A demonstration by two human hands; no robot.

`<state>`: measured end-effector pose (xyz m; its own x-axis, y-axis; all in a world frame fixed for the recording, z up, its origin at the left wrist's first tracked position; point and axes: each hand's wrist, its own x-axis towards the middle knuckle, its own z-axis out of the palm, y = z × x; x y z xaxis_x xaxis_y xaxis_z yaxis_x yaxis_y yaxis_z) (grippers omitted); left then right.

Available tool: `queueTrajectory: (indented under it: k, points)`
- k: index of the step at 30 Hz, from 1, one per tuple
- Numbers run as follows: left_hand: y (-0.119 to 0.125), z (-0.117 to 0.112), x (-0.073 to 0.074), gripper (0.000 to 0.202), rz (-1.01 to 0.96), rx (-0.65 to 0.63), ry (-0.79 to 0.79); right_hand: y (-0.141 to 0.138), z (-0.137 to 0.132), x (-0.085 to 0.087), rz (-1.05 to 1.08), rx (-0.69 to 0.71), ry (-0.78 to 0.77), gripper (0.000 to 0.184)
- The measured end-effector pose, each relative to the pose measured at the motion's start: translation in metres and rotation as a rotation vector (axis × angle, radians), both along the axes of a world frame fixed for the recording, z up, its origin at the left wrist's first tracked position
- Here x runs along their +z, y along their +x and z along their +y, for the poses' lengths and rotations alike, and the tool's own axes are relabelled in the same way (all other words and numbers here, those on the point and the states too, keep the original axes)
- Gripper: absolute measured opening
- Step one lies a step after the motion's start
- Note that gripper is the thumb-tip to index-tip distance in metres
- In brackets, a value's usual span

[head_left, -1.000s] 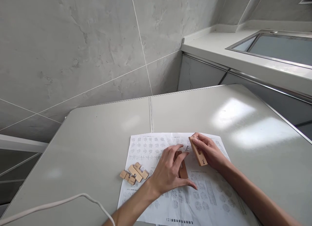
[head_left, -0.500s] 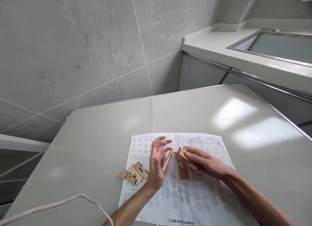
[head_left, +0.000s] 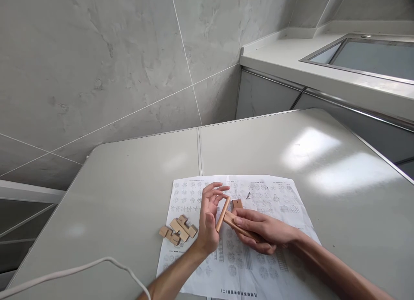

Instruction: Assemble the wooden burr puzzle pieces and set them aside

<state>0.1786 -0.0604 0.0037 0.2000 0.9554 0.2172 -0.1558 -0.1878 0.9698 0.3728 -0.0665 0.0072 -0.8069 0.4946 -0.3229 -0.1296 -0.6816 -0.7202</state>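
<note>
While left hand (head_left: 208, 220), fingers half-curled, holds slim wooden piece (head_left: 223, 215), right hand (head_left: 262, 227), fingers closed, grips wooden bar (head_left: 230, 219), end meeting it.

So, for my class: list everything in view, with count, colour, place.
Table: one, grey, centre
Printed sheet: one, white, on table
Slim wooden piece: one, brown, over sheet
Wooden bar: one, brown, over sheet
Wooden block: one, brown, on sheet
Piled wooden pieces: several, tan, sheet's left edge
Cable: one, white, lower left
Wall: one, grey, behind table
Counter: one, white, upper right
Metal-framed inset: one, grey, in counter
Cabinet fronts: at least two, grey, below counter
Left hand: one, holding slim wooden piece
Right hand: one, holding wooden bar
</note>
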Motion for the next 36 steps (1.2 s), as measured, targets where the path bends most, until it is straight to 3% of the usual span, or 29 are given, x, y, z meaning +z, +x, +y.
queueTrajectory:
  k: [8,25,36]
  points:
    - [-0.002,-0.001,-0.004,0.068,0.054,-0.030,0.097,0.004,0.000,0.000,-0.065,-0.005,0.080,0.045]
    - [-0.004,-0.001,-0.005,0.065,0.115,-0.082,0.194,0.004,-0.001,-0.002,-0.111,0.011,0.091,0.049]
    - [-0.002,-0.004,-0.005,0.064,0.154,-0.122,0.228,-0.005,0.000,-0.002,-0.047,-0.020,0.117,0.048]
